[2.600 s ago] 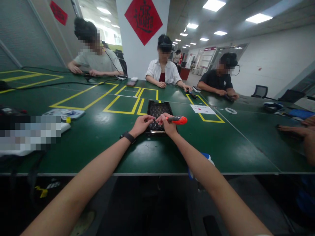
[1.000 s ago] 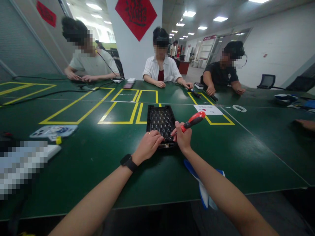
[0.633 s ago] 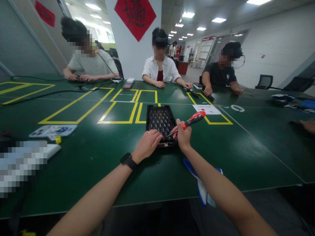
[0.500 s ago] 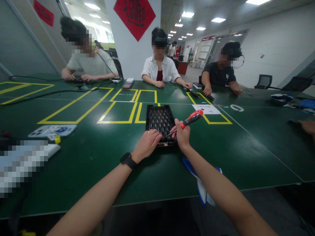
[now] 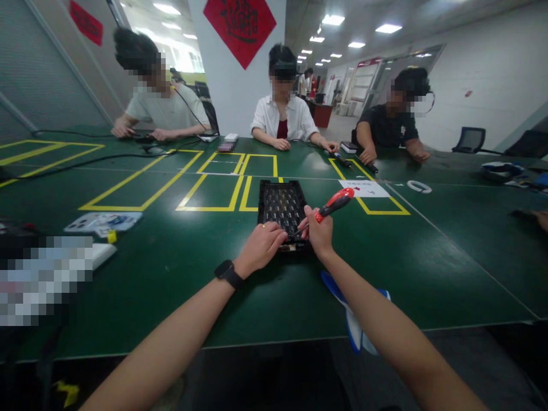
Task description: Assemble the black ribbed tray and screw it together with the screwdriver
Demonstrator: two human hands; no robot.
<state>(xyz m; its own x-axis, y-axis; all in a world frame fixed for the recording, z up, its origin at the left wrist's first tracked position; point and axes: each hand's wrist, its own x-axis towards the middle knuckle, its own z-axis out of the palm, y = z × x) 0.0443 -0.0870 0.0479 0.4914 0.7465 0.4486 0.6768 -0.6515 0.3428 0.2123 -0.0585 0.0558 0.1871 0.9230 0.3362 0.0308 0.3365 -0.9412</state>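
A black rectangular tray-like case with rows of small shiny parts lies on the green table. My right hand is closed around a screwdriver with a red and black handle, its shaft slanting down to the case's near end. At the near left corner of the case rests my left hand, fingers pressed together; whatever lies under its fingertips is too small to name. A dark watch is on my left wrist.
Blue and white gloves hang at the table's front edge under my right forearm. A patterned phone-like object lies left. Three people sit across the table. A labelled paper and white ring lie right.
The whole view has shifted slightly, so the scene sits a little further right. Both hands keep nearly the same place at the case, and the screwdriver is still in my right hand.
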